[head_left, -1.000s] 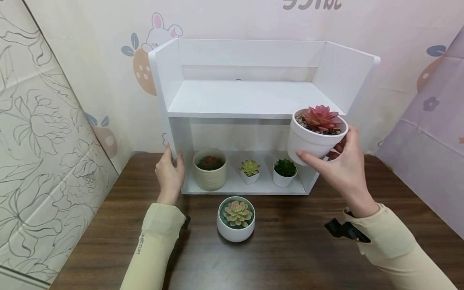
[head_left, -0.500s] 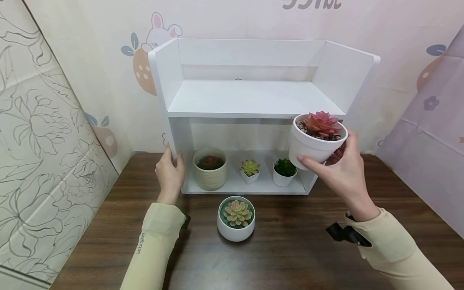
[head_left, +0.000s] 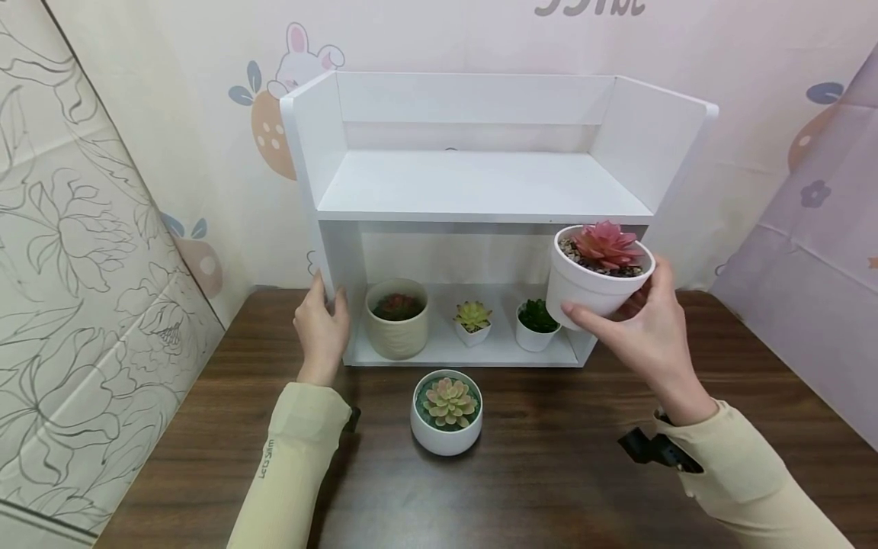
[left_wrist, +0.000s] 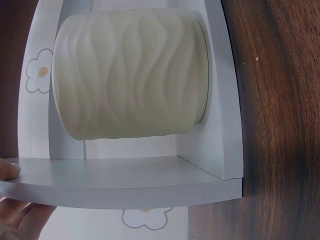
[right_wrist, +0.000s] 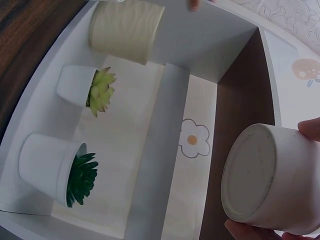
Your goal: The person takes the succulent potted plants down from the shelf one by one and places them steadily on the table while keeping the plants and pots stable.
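1. Your right hand [head_left: 648,328], right side of the frame, holds the white pot with the pink-red succulent [head_left: 591,288]. Thumb on the near side, other fingers round the far side, partly hidden.
2. That pot is up off the counter [head_left: 542,473], right of the frame's middle, overlapping the lower compartment's right end in the head view. Rim shows just under the front edge of the upper board. Right wrist view: underside visible, lower right.
3. Your left hand [head_left: 321,328], left of the middle, grips the side panel of the white shelf [head_left: 480,183]. Left wrist view, lower left: thumb on the inner face, fingers on the outer, narrow gap, panel between.
4. Lower compartment, left to right: cream wavy pot [head_left: 396,337] with a reddish plant, small white pot with a yellow-green succulent [head_left: 472,316], white pot with a dark green succulent [head_left: 536,335]. All upright, apart from each other.
5. White bowl-shaped pot [head_left: 447,437] with a pale green-pink succulent: on the counter, lower middle, in front of the shelf.
6. Your sleeves are pale yellow; patterned wall sheet [head_left: 446,38] behind, rabbit at upper left.
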{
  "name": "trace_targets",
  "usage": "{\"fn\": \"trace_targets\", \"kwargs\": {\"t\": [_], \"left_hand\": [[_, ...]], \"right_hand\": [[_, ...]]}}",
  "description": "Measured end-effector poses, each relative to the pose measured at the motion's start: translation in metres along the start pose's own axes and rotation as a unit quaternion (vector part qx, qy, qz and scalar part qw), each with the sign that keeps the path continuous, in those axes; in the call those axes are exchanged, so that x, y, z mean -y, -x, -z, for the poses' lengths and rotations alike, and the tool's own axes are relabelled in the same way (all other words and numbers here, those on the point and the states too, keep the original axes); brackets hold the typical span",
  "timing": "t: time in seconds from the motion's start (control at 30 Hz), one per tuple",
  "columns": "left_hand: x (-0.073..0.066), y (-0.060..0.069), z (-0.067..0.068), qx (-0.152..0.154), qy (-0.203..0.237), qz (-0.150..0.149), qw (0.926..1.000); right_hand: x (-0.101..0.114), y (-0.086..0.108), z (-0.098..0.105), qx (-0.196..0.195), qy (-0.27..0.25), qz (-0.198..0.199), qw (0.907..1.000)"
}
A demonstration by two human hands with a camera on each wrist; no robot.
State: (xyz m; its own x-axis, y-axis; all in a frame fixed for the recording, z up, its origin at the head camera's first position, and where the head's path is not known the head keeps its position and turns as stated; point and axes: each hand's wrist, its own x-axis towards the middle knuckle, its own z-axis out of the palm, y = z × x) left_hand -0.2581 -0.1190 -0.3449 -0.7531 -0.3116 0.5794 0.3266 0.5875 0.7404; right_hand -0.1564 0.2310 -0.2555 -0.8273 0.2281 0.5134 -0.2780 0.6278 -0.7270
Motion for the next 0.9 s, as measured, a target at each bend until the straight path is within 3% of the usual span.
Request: {"fn": "trace_targets", "kwargs": {"t": [0.2, 0.9], "left_hand": [[0.0, 0.001, 0.0, 0.0, 0.002, 0.0, 1.0], [-0.001, 0.001, 0.0, 0.007, -0.003, 0.011, 0.9999]], "right_hand": [[-0.005, 0.003, -0.001, 0.016, 0.021, 0.014, 0.9996], [-0.017, 0.014, -0.007, 0.047, 0.023, 0.012, 0.9986]]}}
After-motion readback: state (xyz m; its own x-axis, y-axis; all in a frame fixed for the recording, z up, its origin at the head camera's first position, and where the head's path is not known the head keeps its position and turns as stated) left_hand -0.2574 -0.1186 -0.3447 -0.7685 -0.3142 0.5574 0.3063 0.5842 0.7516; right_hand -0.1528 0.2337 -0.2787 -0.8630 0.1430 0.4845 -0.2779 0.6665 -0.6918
